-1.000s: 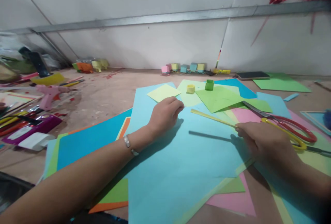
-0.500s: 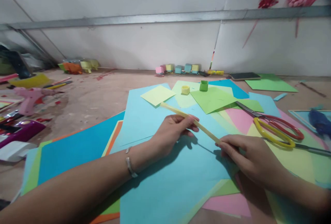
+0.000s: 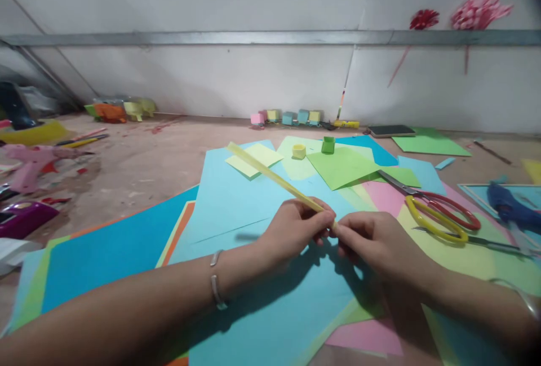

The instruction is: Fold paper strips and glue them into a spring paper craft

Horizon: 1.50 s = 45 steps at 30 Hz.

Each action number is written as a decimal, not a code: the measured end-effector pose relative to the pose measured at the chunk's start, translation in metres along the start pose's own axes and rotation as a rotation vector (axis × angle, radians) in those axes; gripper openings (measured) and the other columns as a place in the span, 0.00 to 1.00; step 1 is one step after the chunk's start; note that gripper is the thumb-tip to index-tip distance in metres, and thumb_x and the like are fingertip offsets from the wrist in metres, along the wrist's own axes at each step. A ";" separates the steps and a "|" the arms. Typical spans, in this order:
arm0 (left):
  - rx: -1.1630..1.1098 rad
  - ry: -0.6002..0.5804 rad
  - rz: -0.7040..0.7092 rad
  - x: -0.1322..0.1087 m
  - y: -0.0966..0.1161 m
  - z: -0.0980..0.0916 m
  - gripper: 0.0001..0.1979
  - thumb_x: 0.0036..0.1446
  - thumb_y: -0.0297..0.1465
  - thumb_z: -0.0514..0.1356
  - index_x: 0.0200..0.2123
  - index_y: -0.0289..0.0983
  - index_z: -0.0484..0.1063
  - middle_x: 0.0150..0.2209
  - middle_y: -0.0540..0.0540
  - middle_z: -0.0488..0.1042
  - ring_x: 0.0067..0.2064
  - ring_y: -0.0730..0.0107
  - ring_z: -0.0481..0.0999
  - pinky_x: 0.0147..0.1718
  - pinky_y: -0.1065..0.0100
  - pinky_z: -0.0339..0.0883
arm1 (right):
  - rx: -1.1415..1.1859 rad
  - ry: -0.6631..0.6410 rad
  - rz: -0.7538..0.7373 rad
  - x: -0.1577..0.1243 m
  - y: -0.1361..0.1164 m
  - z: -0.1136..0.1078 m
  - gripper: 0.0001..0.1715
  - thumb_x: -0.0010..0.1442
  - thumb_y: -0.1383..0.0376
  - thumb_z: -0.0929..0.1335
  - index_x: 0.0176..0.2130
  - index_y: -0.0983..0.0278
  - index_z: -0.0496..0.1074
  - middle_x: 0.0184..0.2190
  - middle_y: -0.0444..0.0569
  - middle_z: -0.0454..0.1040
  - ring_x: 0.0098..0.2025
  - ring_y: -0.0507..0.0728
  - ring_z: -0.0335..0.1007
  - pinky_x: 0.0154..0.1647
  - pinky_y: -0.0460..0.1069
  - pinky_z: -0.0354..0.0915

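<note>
Far left: one pink glue gun (image 3: 25, 166), cut off by the frame edge. Left hand (image 3: 296, 222): forearm from lower left, thumb and fingers pinched on one yellow paper strip (image 3: 274, 177), slanting up-left above the blue sheet (image 3: 236, 202). Beyond: two small boxes, one yellow box (image 3: 298, 152), one green box (image 3: 328, 145). Right hand (image 3: 380, 245): fingertips meeting the left's, pinched at the strip's lower end, its tip hidden; forearm cut off lower right.

pale yellow strip (image 3: 279, 182) in left hand (image 3: 293, 228), light blue sheet (image 3: 220, 202) underneath, deep blue sheet (image 3: 118, 248) left of it, red and yellow scissors handles (image 3: 437, 207) beyond right hand (image 3: 372, 242), lime green sheet (image 3: 342, 166) past both hands, pink glue gun (image 3: 25, 163) far left of left hand
</note>
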<state>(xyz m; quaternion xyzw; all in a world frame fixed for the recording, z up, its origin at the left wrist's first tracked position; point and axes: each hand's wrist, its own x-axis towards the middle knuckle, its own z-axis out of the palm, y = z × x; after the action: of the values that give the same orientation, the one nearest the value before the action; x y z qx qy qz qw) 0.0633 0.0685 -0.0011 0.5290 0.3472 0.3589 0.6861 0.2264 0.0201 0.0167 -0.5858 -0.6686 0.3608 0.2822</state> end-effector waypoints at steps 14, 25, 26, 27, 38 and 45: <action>-0.048 0.051 -0.069 0.012 -0.002 -0.011 0.02 0.59 0.23 0.56 0.34 0.33 0.66 0.18 0.52 0.71 0.18 0.79 0.69 0.19 0.77 0.62 | -0.463 0.433 -0.920 0.026 0.038 0.003 0.11 0.60 0.74 0.66 0.40 0.60 0.73 0.33 0.48 0.75 0.33 0.55 0.71 0.33 0.50 0.69; -0.069 -0.013 -0.010 0.008 -0.003 -0.013 0.14 0.50 0.21 0.62 0.41 0.33 0.65 0.21 0.53 0.72 0.24 0.73 0.74 0.23 0.73 0.67 | -0.506 0.394 -0.942 0.027 0.035 0.002 0.08 0.60 0.74 0.66 0.35 0.62 0.73 0.29 0.47 0.74 0.31 0.54 0.68 0.31 0.50 0.64; -0.064 -0.017 -0.008 0.008 -0.004 -0.013 0.15 0.48 0.21 0.62 0.41 0.33 0.65 0.22 0.52 0.72 0.25 0.73 0.74 0.23 0.73 0.67 | -0.507 0.384 -0.926 0.027 0.036 0.002 0.08 0.61 0.73 0.66 0.34 0.62 0.73 0.29 0.47 0.74 0.31 0.54 0.68 0.32 0.50 0.63; -0.054 -0.016 -0.004 0.008 -0.005 -0.013 0.15 0.48 0.21 0.63 0.40 0.33 0.65 0.22 0.52 0.72 0.24 0.73 0.73 0.23 0.73 0.67 | -0.511 0.369 -0.908 0.027 0.036 0.003 0.08 0.61 0.72 0.66 0.34 0.62 0.73 0.29 0.47 0.74 0.31 0.54 0.68 0.32 0.50 0.64; 0.055 -0.066 0.036 0.009 -0.015 -0.017 0.10 0.49 0.28 0.66 0.34 0.33 0.68 0.23 0.50 0.73 0.24 0.73 0.73 0.25 0.69 0.69 | -0.454 0.317 -0.836 0.024 0.027 0.008 0.09 0.63 0.72 0.63 0.34 0.62 0.70 0.31 0.49 0.75 0.33 0.55 0.72 0.33 0.49 0.69; 0.073 -0.053 0.037 0.009 -0.017 -0.015 0.09 0.50 0.24 0.64 0.35 0.33 0.68 0.24 0.48 0.75 0.26 0.70 0.76 0.25 0.68 0.71 | -0.396 0.307 -0.751 0.022 0.027 0.009 0.05 0.62 0.71 0.64 0.35 0.62 0.67 0.27 0.46 0.74 0.30 0.54 0.71 0.31 0.47 0.68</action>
<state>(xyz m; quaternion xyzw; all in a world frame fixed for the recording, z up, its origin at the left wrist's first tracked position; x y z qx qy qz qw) 0.0573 0.0807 -0.0217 0.5691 0.3321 0.3445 0.6687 0.2314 0.0423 -0.0117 -0.3920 -0.8414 0.0077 0.3719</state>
